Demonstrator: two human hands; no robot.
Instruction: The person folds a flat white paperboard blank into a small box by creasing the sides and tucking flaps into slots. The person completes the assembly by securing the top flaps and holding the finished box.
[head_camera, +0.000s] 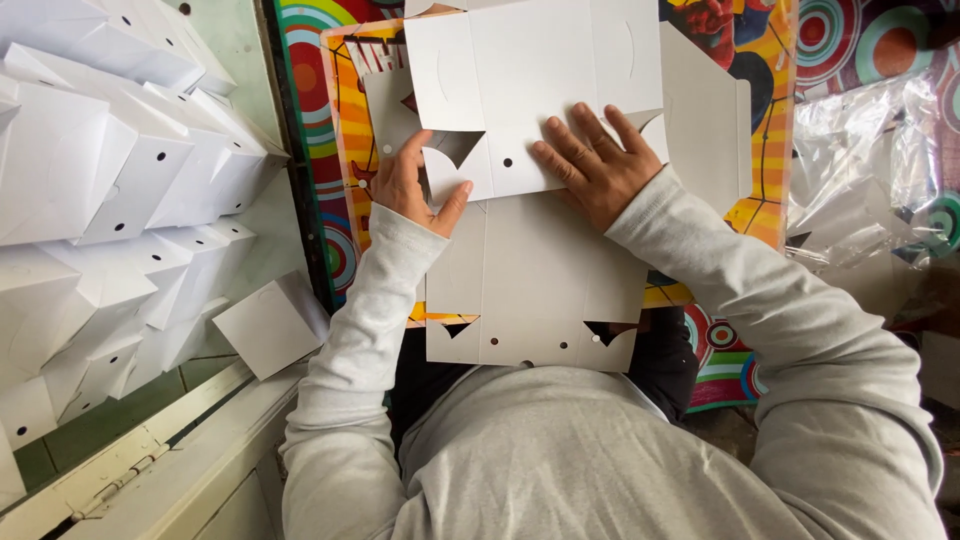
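A bright mat with rings and stripes in orange, red, teal and yellow covers the surface under everything and shows at the top and along both sides of the work. To the left, a big heap of folded white boxes fills that side of the view, stacked against each other, several with small round holes in their walls; one flat white square leans out at the foot of the heap, near the person's left sleeve. Below the heap runs a pale painted frame with a metal hinge. On the right lies a crumpled pile of clear plastic wrap, just beside the mat's edge and well apart from both hands. In the middle, flat white cardboard sheets lie in an overlapping stack that runs from the person's chest up to the top of the view, cut with dark triangular notches and small punched holes; the grey sleeves cover part of the stack's sides. The top sheet sits across the upper part of the stack. The right hand lies flat, fingers spread wide, pressing on the lower edge of that top sheet. The left hand curls around the sheet's lower left corner, thumb out along the edge beside a triangular notch, holding it.
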